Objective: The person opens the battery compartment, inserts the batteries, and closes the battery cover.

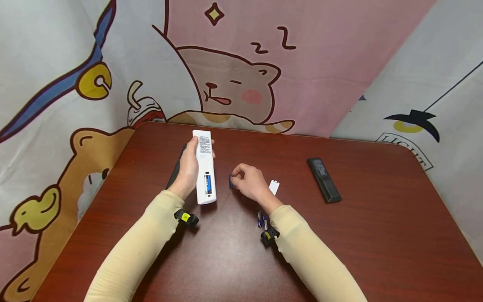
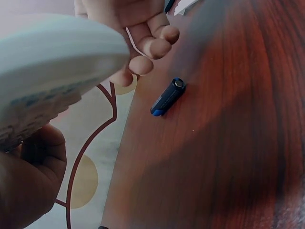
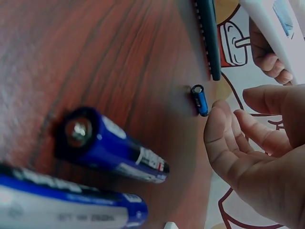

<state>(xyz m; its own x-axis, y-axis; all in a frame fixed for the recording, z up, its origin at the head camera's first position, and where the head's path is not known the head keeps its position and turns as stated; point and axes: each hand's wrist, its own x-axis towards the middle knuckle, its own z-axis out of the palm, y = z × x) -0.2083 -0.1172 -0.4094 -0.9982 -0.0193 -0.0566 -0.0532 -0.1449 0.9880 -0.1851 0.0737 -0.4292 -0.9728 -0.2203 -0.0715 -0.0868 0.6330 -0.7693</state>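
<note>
My left hand point(image 1: 187, 170) grips a white remote control point(image 1: 204, 161), its back facing up and the battery compartment uncovered. Inside that compartment sits a blue battery point(image 1: 208, 184). Just right of the remote, a dark blue battery point(image 2: 167, 97) lies on the table. Above it hovers my right hand point(image 1: 249, 181), fingers loosely bent; both wrist views show a gap between the fingertips and this battery point(image 3: 199, 101). Two purple-blue batteries, one nearer point(image 3: 71, 200) and one beyond point(image 3: 114, 145), lie below the right wrist. Partly behind the right hand is a white battery cover point(image 1: 274, 186).
A black remote control point(image 1: 324, 180) lies on the right side of the brown table point(image 1: 377, 235). Another dark remote point(image 1: 175, 172) is partly hidden behind the left hand. A printed cartoon curtain point(image 1: 234, 84) hangs along the table's back edge.
</note>
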